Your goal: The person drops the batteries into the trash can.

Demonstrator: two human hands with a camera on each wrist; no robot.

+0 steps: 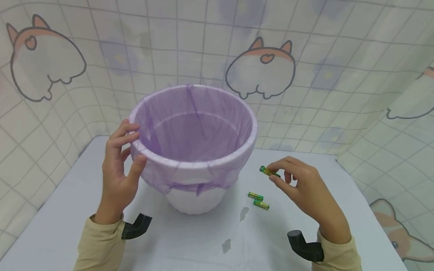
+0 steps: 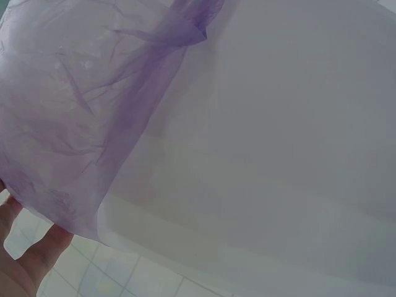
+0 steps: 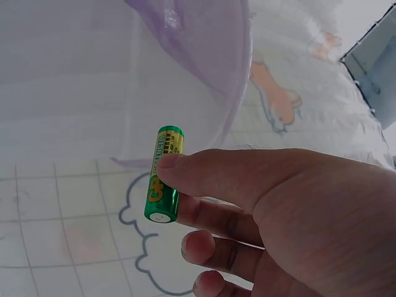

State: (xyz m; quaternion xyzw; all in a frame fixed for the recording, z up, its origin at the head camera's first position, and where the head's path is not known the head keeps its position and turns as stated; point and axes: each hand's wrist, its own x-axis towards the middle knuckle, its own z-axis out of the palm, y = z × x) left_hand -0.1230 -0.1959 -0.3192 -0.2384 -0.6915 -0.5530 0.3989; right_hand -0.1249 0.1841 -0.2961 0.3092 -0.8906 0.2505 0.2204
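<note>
A white trash bin (image 1: pixel 200 201) stands upright on the table, lined with a purple plastic bag (image 1: pixel 190 131) folded out over its rim. My left hand (image 1: pixel 120 171) holds the bin at the left of its rim, fingertips over the edge and thumb at the front. In the left wrist view, fingers (image 2: pixel 46 253) touch the bag's outer side. My right hand (image 1: pixel 298 184) pinches a green and gold battery (image 3: pixel 164 176) between thumb and fingers, above the table and right of the bin. Two similar batteries, an upper one (image 1: pixel 255 196) and a lower one (image 1: pixel 261 204), lie on the table beside the bin.
The white tabletop (image 1: pixel 190 244) has two grey patches, one (image 1: pixel 244 213) near the batteries and another (image 1: pixel 226 245) closer to me. A grid-patterned curtain (image 1: pixel 190 49) with cartoon animals hangs behind the table and along both sides.
</note>
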